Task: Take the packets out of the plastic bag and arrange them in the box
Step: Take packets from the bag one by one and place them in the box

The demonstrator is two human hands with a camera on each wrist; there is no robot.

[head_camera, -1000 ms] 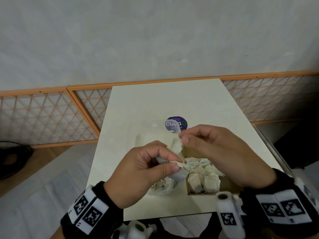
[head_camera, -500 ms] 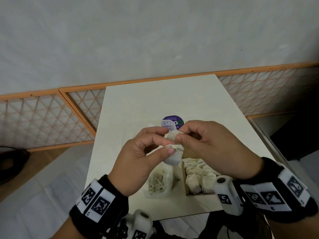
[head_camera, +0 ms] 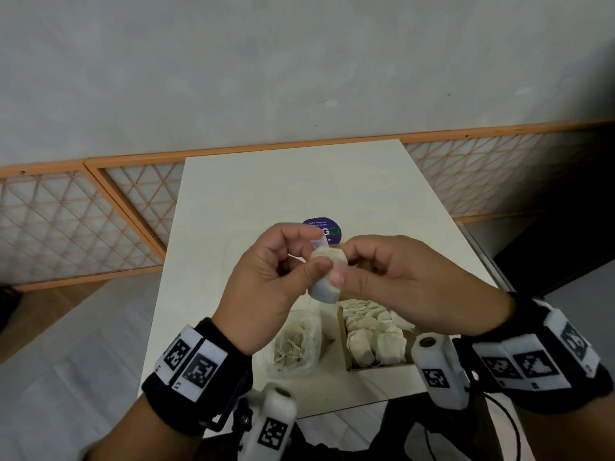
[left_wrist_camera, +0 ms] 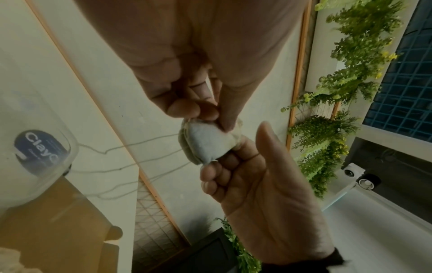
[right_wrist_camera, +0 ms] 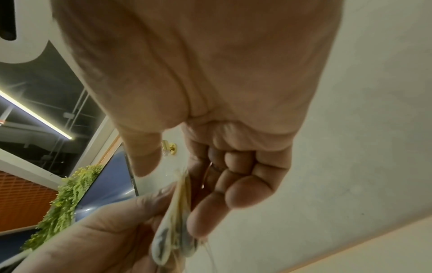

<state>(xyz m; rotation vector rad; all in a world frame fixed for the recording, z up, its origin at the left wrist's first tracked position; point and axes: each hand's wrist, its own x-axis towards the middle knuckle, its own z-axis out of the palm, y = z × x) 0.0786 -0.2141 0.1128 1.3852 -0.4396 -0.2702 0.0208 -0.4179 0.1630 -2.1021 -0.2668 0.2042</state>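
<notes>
Both hands meet above the table and hold a small stack of white tea-bag packets (head_camera: 324,277) between them. My left hand (head_camera: 293,261) pinches the stack with thumb and fingers; my right hand (head_camera: 346,264) pinches its other side. The left wrist view shows the packets (left_wrist_camera: 205,142) with thin strings trailing left, and the right wrist view shows the packets (right_wrist_camera: 173,230) edge-on. Below the hands, a clear plastic bag (head_camera: 293,344) with more packets lies on the table. Right of it stands an open cardboard box (head_camera: 346,361) filled with rows of packets (head_camera: 372,334).
The pale table (head_camera: 266,194) carries a round purple sticker (head_camera: 327,229) behind the hands. An orange lattice screen (head_camera: 66,221) runs behind and beside the table. A clear plastic lid (left_wrist_camera: 35,147) lies on the table in the left wrist view.
The hands have risen together from just above the box and closed in on the packets. The head view has shifted so the table sits further left and lower.
</notes>
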